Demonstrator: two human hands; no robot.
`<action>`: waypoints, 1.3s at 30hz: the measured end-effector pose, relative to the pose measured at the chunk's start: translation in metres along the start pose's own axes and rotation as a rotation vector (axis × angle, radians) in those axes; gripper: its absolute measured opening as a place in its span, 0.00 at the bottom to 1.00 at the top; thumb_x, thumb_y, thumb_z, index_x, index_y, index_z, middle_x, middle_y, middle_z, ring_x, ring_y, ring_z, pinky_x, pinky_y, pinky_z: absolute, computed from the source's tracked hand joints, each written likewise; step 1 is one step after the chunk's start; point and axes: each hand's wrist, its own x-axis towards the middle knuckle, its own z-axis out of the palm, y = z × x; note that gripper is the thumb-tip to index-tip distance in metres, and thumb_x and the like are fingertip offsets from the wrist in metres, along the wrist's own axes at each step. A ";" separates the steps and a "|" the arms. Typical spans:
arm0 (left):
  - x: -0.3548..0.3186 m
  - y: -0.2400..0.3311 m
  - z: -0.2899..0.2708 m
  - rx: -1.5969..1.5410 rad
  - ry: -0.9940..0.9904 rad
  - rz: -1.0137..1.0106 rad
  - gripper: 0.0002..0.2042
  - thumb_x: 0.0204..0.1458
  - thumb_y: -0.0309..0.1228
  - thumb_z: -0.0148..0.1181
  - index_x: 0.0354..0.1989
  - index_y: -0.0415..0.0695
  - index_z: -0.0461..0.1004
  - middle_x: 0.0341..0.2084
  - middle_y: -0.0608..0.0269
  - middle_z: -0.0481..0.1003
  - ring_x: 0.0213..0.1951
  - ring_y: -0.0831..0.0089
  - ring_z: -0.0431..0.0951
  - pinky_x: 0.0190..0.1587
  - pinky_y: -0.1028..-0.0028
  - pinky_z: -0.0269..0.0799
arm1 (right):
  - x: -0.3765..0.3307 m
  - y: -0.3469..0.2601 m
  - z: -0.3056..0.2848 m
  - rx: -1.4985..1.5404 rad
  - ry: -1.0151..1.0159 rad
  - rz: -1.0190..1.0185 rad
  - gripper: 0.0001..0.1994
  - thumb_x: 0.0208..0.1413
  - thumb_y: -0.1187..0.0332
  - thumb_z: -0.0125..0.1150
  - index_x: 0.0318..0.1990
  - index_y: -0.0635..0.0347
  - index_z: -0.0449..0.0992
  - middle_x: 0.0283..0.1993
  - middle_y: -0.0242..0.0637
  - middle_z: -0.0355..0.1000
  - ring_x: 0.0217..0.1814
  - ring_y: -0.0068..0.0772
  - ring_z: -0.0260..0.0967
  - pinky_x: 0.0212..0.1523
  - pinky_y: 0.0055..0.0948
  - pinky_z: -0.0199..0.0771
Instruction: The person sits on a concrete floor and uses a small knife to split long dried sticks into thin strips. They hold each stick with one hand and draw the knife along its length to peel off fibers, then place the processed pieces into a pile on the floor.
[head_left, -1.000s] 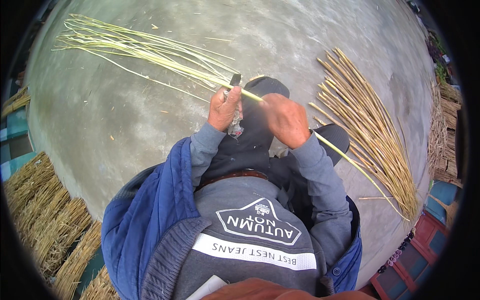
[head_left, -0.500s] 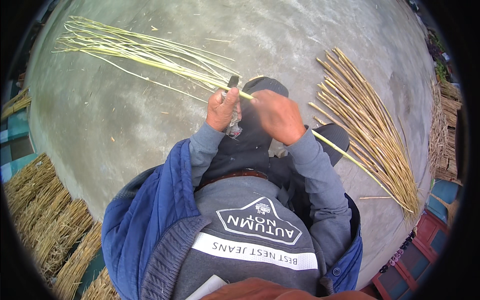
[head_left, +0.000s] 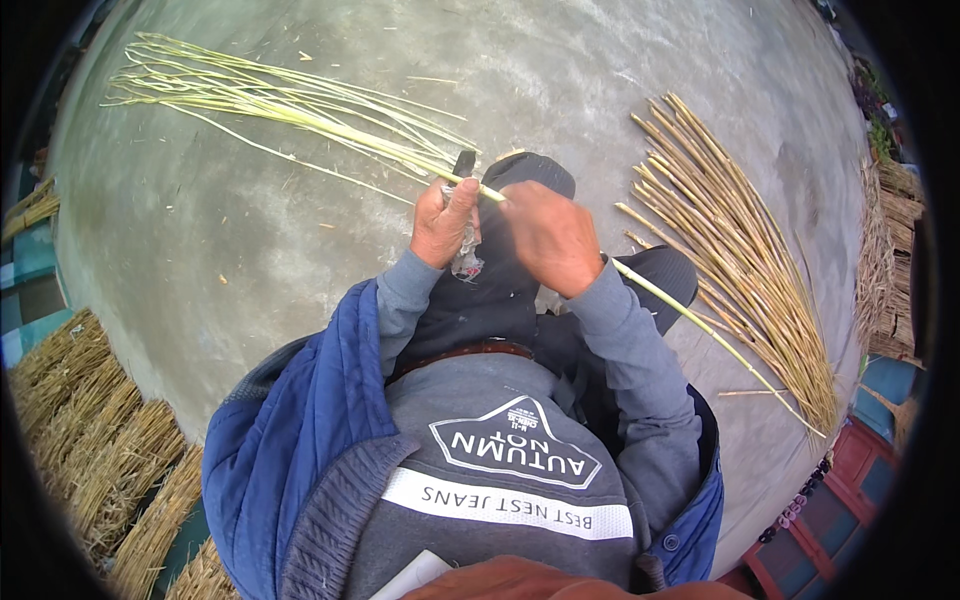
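Observation:
My left hand [head_left: 442,228] is closed around a knife with a dark blade [head_left: 464,163] pointing up and crumpled pale wrapping [head_left: 467,260] hanging below the fist. Its thumb presses a long pale-green stalk [head_left: 492,193] against the blade. Just to the right, my right hand [head_left: 556,238] grips the same stalk, knuckles up and a little blurred. Past my right wrist the thinner length of the stalk [head_left: 700,322] slants down to the lower right. Beyond my left hand, a loose spread of peeled pale-green stalks [head_left: 270,100] lies on the floor.
A fanned bundle of brown stalks [head_left: 735,240] lies on the concrete floor [head_left: 300,230] to the right. Dry straw bundles [head_left: 95,440] lean at the lower left, with more stacked [head_left: 895,270] at the right edge. My bent knees [head_left: 540,172] are under the hands.
My right hand has shifted slightly left, toward my left hand, still gripping the stalk. My left hand and the knife stay almost where they were.

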 end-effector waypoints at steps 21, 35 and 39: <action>0.008 0.008 -0.010 -0.088 -0.002 0.049 0.26 0.71 0.54 0.52 0.33 0.40 0.71 0.18 0.60 0.73 0.17 0.71 0.75 0.21 0.73 0.71 | 0.000 -0.002 -0.005 0.033 0.032 -0.040 0.05 0.66 0.69 0.60 0.38 0.59 0.77 0.33 0.45 0.73 0.35 0.56 0.75 0.32 0.49 0.73; 0.008 0.000 0.001 0.028 -0.184 0.028 0.25 0.71 0.52 0.55 0.32 0.39 0.73 0.20 0.60 0.75 0.19 0.73 0.75 0.22 0.73 0.72 | -0.005 0.005 -0.007 -0.005 0.016 -0.055 0.04 0.65 0.69 0.61 0.38 0.58 0.76 0.33 0.44 0.74 0.35 0.54 0.76 0.32 0.49 0.73; 0.003 -0.005 0.008 0.032 -0.119 -0.006 0.26 0.70 0.53 0.55 0.32 0.39 0.72 0.21 0.60 0.75 0.20 0.74 0.75 0.22 0.73 0.72 | -0.010 0.011 -0.009 -0.038 -0.062 0.015 0.04 0.63 0.72 0.59 0.42 0.59 0.78 0.37 0.45 0.75 0.36 0.57 0.75 0.34 0.49 0.75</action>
